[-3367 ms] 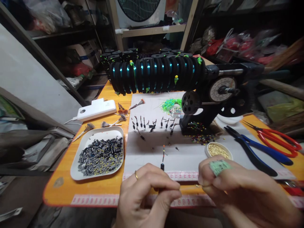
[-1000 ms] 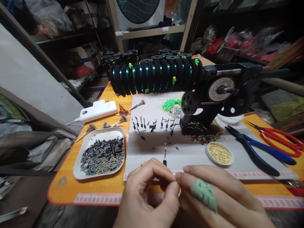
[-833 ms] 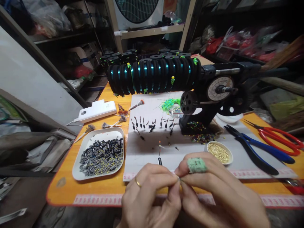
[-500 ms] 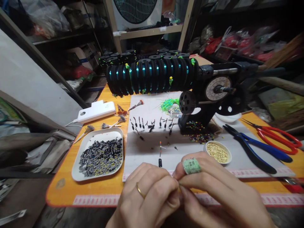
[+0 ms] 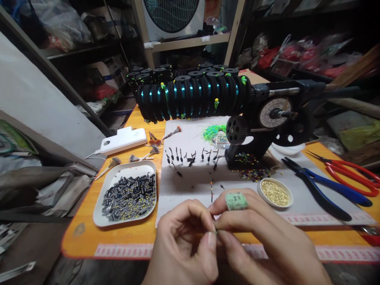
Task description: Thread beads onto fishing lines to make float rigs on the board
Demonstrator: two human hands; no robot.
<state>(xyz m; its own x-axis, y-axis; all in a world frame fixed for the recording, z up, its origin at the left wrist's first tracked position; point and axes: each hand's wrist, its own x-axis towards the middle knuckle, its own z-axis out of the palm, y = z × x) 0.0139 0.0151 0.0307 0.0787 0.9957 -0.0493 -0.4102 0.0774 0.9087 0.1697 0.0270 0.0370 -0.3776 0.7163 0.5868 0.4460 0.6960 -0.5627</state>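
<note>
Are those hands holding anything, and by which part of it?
The left hand and right hand appear to pinch a tiny thing between their fingertips, too small and covered to tell what it is or which part is gripped.

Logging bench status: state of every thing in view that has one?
Left hand: grip pinched on a tiny piece, too small to identify
Right hand: grip pinched, touching the left
Tray: holding dark and gray pieces
Bowl: holding gold bits
Blue pliers: lying, handles spread
Red tool: lying, handles spread
White box: cable attached
Spools: lined up on the machine
</note>
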